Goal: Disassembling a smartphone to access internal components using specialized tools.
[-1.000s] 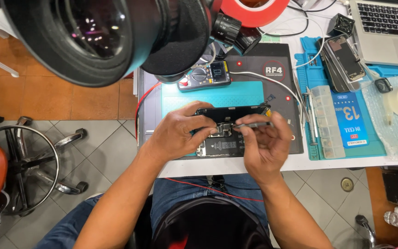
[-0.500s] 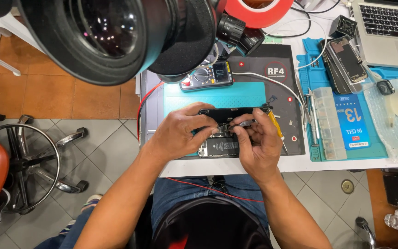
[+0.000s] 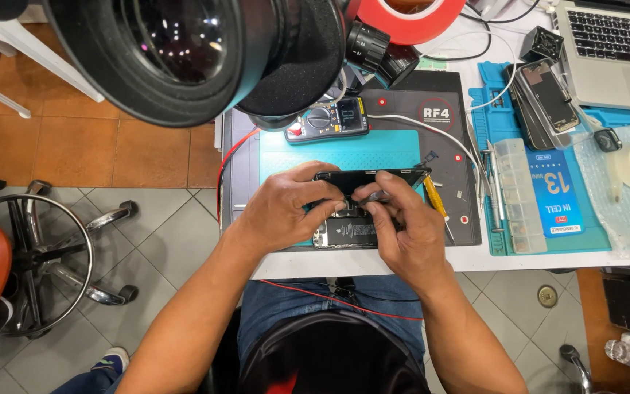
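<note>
Since a moment ago my right hand (image 3: 406,233) has slid left, closer over the opened phone (image 3: 348,232). My left hand (image 3: 286,211) curls around the phone's lifted dark screen panel (image 3: 370,177), fingers closed on its left edge. The phone lies on the teal mat (image 3: 344,153) at the table's near edge, its back half open, showing a black battery and metal parts. My right fingers pinch a slim tool against its top. A yellow screwdriver (image 3: 435,198) lies just beside.
</note>
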